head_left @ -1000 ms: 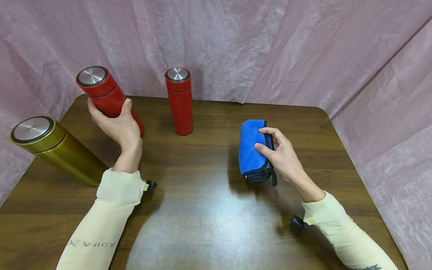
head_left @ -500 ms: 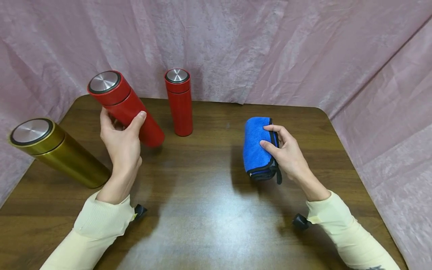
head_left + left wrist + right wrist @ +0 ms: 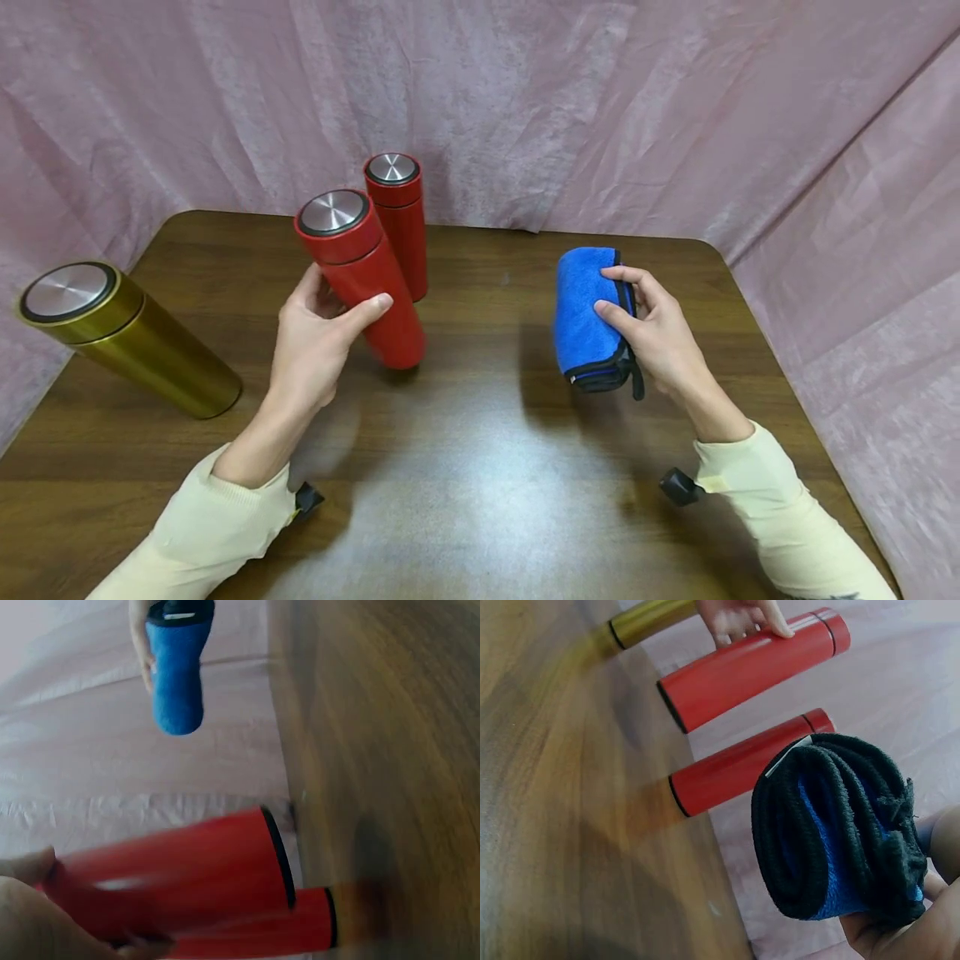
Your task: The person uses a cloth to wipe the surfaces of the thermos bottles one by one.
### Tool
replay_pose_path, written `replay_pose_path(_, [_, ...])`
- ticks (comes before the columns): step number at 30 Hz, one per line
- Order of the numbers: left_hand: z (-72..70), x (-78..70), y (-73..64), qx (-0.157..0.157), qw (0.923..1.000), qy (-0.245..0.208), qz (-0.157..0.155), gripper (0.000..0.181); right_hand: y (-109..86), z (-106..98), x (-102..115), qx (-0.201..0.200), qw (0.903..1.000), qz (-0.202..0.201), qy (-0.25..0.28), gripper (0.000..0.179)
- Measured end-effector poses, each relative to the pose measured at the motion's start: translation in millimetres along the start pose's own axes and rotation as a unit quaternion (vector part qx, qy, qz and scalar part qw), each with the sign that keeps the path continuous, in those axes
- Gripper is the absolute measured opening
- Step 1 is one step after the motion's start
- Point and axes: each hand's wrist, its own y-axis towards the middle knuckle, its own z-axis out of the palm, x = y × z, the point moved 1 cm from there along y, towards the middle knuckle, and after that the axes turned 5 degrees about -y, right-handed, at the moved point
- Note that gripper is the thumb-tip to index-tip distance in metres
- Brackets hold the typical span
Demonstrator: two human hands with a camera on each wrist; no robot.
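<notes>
My left hand (image 3: 315, 346) grips a red thermos flask (image 3: 367, 279) round its middle, thumb across the near side. The flask leans slightly, and its base hangs above the table in the left wrist view. In the right hand (image 3: 663, 337) is a folded blue towel (image 3: 588, 312) with black edging, pinched between thumb and fingers. Its rolled layers (image 3: 817, 825) face the right wrist camera. Behind the held flask stands a second red thermos flask (image 3: 408, 225), partly covered by it in the head view.
A gold thermos flask (image 3: 157, 350) stands on the wooden table (image 3: 480, 500) at the left. Pink curtains (image 3: 510, 108) hang behind the table and along its right side. Small black wrist cameras (image 3: 678, 487) stick out at both cuffs.
My left hand has carried the red thermos flask rightward and nearer, from beside the gold flask to in front of the other red one. The right hand and towel have shifted slightly right.
</notes>
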Motion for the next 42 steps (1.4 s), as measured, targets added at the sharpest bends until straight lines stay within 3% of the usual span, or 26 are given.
replay_pose_path(6, [15.5,9.3,-2.3,0.087,0.9939,0.065,-0.020,0.057,-1.5,-8.5,4.4,-0.006,0.9999,-0.009,0.000,0.046])
replay_pose_path(14, [41.6,19.8,-4.8,0.177,0.9815,0.070,-0.022,0.061,-4.4,-17.1,7.2,-0.007,0.9999,-0.014,-0.005,0.045])
replay_pose_path(21, [64.5,33.3,-6.3,0.235,0.9712,0.038,-0.010,0.064,-10.2,-26.6,10.5,-0.014,0.9997,-0.016,0.009,0.044])
replay_pose_path(29, [79.0,50.5,-10.5,0.272,0.9606,0.048,-0.032,0.076,-16.5,-33.0,14.0,-0.008,0.9996,-0.026,0.001,0.044])
replay_pose_path(37, [76.7,61.2,-11.6,0.275,0.9585,0.059,-0.046,0.080,-22.9,-41.0,27.1,0.018,0.9981,-0.048,0.033,0.043])
replay_pose_path(42, [75.3,62.5,-10.2,0.287,0.9554,0.064,-0.024,0.081,-30.1,-44.1,39.4,0.060,0.9949,-0.063,0.051,0.044])
